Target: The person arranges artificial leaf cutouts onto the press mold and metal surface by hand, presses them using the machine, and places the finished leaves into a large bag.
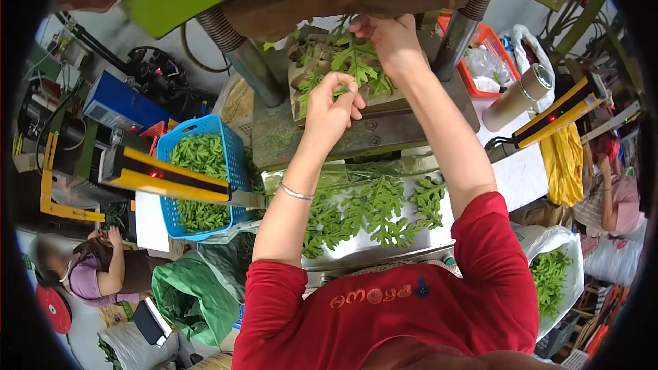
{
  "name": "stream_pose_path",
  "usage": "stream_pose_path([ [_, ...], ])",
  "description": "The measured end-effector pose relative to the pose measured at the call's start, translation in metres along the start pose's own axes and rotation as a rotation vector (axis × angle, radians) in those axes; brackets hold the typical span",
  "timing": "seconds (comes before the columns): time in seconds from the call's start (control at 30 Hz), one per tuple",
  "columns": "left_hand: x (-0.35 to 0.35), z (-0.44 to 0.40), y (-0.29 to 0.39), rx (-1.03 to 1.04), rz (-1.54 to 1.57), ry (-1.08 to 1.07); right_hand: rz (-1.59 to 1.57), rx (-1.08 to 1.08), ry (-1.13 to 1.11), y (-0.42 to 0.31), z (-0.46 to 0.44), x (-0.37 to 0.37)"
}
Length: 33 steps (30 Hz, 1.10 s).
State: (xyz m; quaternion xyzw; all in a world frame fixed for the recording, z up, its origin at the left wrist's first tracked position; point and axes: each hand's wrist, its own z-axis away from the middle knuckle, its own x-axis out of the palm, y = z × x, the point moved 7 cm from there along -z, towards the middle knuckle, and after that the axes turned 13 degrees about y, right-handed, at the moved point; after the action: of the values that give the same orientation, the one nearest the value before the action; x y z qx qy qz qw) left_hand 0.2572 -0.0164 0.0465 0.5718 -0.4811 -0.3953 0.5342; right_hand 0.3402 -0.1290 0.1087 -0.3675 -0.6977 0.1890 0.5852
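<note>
A lobed green leaf (356, 62) lies over a mould block (301, 72) on the press's metal bed (274, 133). My right hand (392, 42) pinches the leaf near its far end, just under the brown upper plate (356, 3). Closer to me, my left hand (333, 104) is closed, with its fingertips at the leaf's near edge. Part of the mould is hidden beneath the leaves and my hands. Several flat green leaves (384, 212) are spread on the shiny tray in front of my chest.
Steel posts (257, 72) flank the mould. Yellow-black sensor bars (168, 177) stand at both sides. A blue basket (236, 157) of leaves is left; a steel flask (517, 99) and orange basket (504, 44) are right. Leaf sacks (185, 288) hang low. Other people (92, 270) sit further off.
</note>
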Motion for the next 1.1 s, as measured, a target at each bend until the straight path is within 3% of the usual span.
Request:
stream_pose_path([
  [0.17,-0.005,0.003,0.004,-0.030,-0.081,0.023,0.281,-0.087,-0.068,-0.008,-0.014,-0.004],
  [0.3,-0.002,0.045,0.012,-0.024,-0.173,-0.097,0.570,-0.079,-0.102,-0.035,0.030,-0.012],
  [0.43,-0.043,0.155,0.010,-0.035,-0.209,-0.109,0.792,-0.310,-0.153,-0.090,0.161,-0.061],
  [0.53,-0.087,0.228,-0.037,-0.081,-0.374,-0.018,1.021,-0.724,-0.316,-0.085,0.256,-0.126],
  [0.67,-0.140,0.300,-0.095,-0.339,-0.458,0.132,1.282,-0.619,-0.325,-0.079,0.326,-0.186],
  [0.8,-0.168,0.341,-0.132,-0.335,-0.767,0.096,1.374,-0.715,-0.351,-0.075,0.347,-0.220],
  [1.0,-0.173,0.337,-0.158,-0.437,-0.771,0.134,1.421,-0.689,-0.322,-0.057,0.345,-0.232],
  [1.1,-0.171,0.333,-0.158,-0.366,-0.778,0.081,1.425,-0.639,-0.325,-0.055,0.343,-0.234],
])
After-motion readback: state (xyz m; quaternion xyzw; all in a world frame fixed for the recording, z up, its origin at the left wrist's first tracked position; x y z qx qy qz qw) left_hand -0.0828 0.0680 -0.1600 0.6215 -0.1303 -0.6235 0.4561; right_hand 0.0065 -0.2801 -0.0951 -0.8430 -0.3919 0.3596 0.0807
